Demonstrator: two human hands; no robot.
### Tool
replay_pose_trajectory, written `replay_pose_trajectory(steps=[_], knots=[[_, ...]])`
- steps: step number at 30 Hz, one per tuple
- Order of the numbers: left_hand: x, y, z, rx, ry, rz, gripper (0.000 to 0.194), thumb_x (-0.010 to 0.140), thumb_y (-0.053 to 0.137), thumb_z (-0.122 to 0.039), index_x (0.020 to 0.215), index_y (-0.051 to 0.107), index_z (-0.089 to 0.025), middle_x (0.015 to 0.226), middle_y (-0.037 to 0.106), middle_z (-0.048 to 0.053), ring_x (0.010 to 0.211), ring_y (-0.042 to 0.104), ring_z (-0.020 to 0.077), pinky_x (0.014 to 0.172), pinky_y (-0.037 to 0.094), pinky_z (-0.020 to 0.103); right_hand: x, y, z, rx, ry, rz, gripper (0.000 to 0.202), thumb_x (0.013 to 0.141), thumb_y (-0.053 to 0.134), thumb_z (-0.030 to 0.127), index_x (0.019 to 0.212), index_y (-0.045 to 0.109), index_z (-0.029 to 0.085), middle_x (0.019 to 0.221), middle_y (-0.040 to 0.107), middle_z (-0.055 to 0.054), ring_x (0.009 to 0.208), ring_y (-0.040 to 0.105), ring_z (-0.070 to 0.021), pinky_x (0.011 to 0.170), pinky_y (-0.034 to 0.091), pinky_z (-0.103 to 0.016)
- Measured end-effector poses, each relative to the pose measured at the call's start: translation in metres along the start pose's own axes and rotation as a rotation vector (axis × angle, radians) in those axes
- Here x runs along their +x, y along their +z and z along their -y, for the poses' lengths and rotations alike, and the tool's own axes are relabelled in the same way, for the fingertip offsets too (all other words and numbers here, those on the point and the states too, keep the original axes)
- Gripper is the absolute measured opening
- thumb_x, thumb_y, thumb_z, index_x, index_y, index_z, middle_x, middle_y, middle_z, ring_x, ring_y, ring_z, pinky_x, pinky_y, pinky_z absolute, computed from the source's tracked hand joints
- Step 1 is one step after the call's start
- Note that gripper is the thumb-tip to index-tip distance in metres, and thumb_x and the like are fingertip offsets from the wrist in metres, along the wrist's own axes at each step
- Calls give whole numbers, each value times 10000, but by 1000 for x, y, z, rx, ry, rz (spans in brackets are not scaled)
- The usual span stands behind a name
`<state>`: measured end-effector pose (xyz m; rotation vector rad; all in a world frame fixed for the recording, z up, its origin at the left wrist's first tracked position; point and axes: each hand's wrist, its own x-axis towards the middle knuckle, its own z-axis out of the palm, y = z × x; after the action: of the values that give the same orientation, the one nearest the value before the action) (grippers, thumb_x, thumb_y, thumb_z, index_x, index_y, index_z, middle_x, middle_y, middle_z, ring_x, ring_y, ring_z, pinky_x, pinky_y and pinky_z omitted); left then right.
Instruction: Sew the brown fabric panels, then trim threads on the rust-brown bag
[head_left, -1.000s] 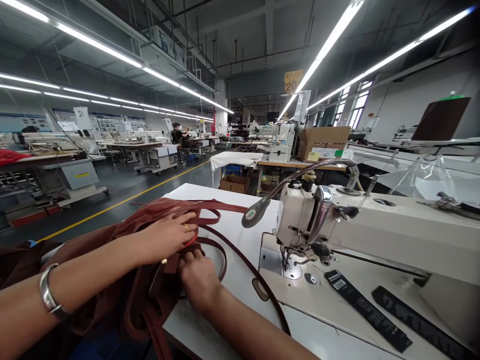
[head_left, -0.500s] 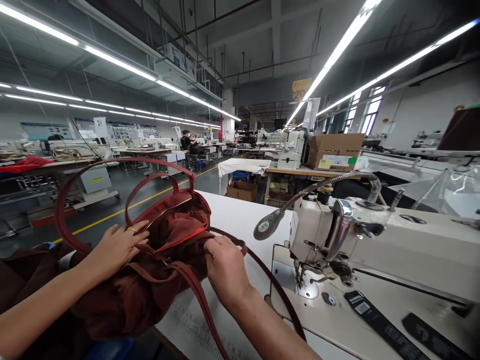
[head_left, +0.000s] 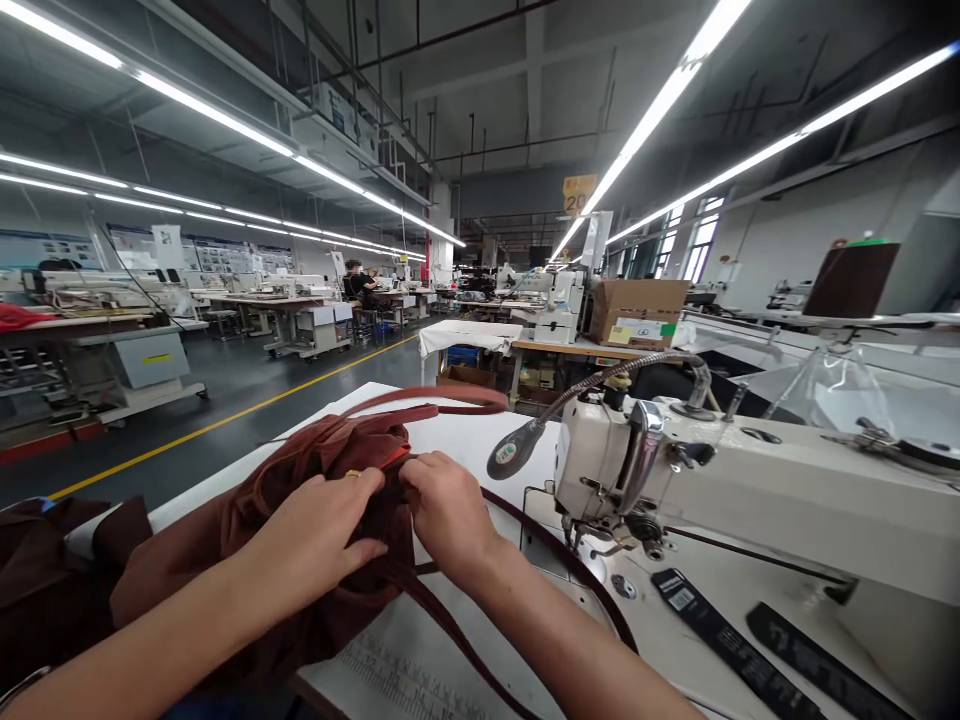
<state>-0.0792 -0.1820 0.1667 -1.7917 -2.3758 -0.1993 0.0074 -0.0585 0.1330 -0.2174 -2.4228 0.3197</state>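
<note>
A dark red fabric bag point(head_left: 289, 470) lies crumpled on the white table, left of the sewing machine point(head_left: 600, 470). At its opening, my left hand point(head_left: 319, 535) grips the fabric, its fingertips partly hidden in the folds and its thumb lower down. My right hand point(head_left: 450, 515) is closed on the bag's edge right beside it, knuckles up. A bag handle point(head_left: 465, 402) flops over the far side. One long strap point(head_left: 555, 535) curves from under my right hand towards the machine's needle area. The inside of the bag is mostly hidden by my hands.
Two black printed strips point(head_left: 720, 635) lie on the machine bed. A flexible-neck lamp point(head_left: 517, 450) hangs beside the machine head. Dark brown cloth point(head_left: 45, 570) is at the left edge. A cardboard box point(head_left: 637, 310) sits on a table behind; a person point(head_left: 358, 285) sits far off.
My left hand has moved right, close to my right hand. The bag's raised handles have dropped over to the far right, and the bag looks more bunched. The view has shifted slightly.
</note>
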Motion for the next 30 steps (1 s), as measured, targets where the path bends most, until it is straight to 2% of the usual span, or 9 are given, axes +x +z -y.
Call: replay_pose_trajectory(steps=[5, 8, 13, 16, 19, 22, 26, 28, 30], knots=[[-18, 18, 23, 112, 17, 102, 158, 792, 505, -348, 798, 521, -192, 738, 607, 5, 691, 569, 197, 646, 345, 315, -11, 8, -20, 63, 56, -15, 201, 723, 456, -5, 674, 533, 175, 701, 548, -6, 708, 475, -144, 611, 332, -224], [-32, 32, 32, 106, 93, 135, 268, 853, 410, -342, 668, 543, -200, 739, 608, -1, 709, 565, 173, 661, 331, 300, -22, 18, -33, 122, 115, -20, 209, 697, 457, -18, 648, 516, 176, 687, 550, 7, 677, 492, -129, 585, 338, -204], [-39, 33, 43, -32, 31, 181, 293, 859, 385, -368, 719, 594, -217, 754, 625, 0, 734, 574, 167, 674, 356, 277, -28, 23, -35, 197, 165, -44, 213, 672, 443, -19, 611, 494, 179, 642, 527, 17, 634, 487, -125, 555, 333, -202], [-25, 22, 33, -48, -46, 179, 273, 836, 404, -406, 868, 608, -228, 790, 650, 20, 751, 593, 194, 665, 382, 287, -23, 19, -20, 225, 132, -74, 204, 678, 448, -11, 629, 500, 180, 680, 527, 9, 673, 483, -129, 592, 350, -208], [-9, 19, 10, 164, -70, 27, 333, 779, 491, -382, 1016, 563, -161, 833, 645, 82, 744, 591, 254, 672, 379, 356, -17, 17, -2, 224, 86, -93, 202, 691, 451, -3, 667, 519, 185, 714, 530, 5, 709, 477, -131, 628, 365, -213], [-6, 31, -6, 211, -5, -48, 226, 777, 468, -262, 932, 580, -141, 845, 637, 105, 766, 584, 268, 690, 365, 398, -21, 12, 11, 190, 27, -86, 204, 734, 439, 13, 726, 541, 189, 749, 540, -4, 761, 479, -146, 670, 384, -227], [-14, 48, 11, 7, 33, -70, 259, 813, 350, -191, 862, 605, -196, 882, 662, 75, 831, 588, 243, 755, 380, 403, -67, -5, 17, 112, -31, 12, 196, 796, 512, 146, 989, 524, 177, 1024, 557, -56, 950, 465, -199, 796, 400, -280], [-14, 46, 28, -125, -77, -122, 262, 812, 369, -234, 906, 612, -205, 928, 667, 64, 884, 586, 242, 803, 395, 384, -107, -8, 11, 59, -118, 44, 428, 766, 588, 301, 1136, 443, 142, 1200, 481, -113, 1029, 437, -256, 837, 395, -331], [-8, 37, 44, -226, -235, -178, 280, 808, 395, -306, 948, 609, -193, 992, 656, 61, 961, 568, 255, 856, 394, 372, -148, -2, -3, -98, -107, 20, 344, 797, 536, 202, 1127, 444, 165, 1148, 538, -110, 936, 501, -270, 726, 425, -352]])
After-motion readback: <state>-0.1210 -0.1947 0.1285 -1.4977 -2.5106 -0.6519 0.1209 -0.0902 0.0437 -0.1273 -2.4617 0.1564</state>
